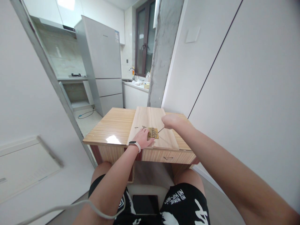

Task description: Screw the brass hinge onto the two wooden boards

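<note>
A brass hinge (153, 133) lies across the seam between two pale wooden boards (143, 116). My left hand (142, 138) rests flat on the left board, its fingers spread and touching the hinge's left side. In my right hand (172, 121), closed in a fist, is a screwdriver (161, 130); only its thin shaft shows, slanting down to the hinge's right leaf. The fist hides its handle. Small screws (143, 127) lie on the left board beyond my left fingers. Whether the tip sits in a screw is too small to tell.
The boards lie on a glossy striped wooden desk (117, 122) with a drawer (167, 156) in front. A white wall (234, 78) rises close on the right. A cable (77, 203) crosses my left forearm. Beyond the desk stands a grey fridge (105, 53).
</note>
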{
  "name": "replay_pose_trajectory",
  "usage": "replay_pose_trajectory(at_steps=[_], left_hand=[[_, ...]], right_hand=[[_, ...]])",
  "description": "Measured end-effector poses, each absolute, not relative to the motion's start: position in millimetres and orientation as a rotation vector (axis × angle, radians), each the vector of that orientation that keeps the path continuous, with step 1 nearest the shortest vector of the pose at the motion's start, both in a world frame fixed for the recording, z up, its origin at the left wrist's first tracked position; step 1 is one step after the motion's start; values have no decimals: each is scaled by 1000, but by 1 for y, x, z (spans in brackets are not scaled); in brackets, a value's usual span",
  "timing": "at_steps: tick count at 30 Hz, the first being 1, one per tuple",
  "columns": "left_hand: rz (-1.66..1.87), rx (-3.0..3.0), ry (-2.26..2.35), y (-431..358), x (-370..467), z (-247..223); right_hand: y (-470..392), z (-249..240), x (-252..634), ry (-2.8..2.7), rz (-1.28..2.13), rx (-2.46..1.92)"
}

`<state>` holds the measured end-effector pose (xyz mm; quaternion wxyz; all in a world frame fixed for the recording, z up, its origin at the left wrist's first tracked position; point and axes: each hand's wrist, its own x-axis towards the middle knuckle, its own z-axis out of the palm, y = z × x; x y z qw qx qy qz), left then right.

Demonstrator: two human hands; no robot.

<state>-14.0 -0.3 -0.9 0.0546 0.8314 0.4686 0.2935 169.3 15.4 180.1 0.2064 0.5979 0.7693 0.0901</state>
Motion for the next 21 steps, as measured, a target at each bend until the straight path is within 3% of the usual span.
replay_pose_trajectory(at_steps=[21], left_hand=[[901, 2540, 1428, 2, -14, -4]], right_hand=[[-15, 187, 167, 2248, 315, 1667]])
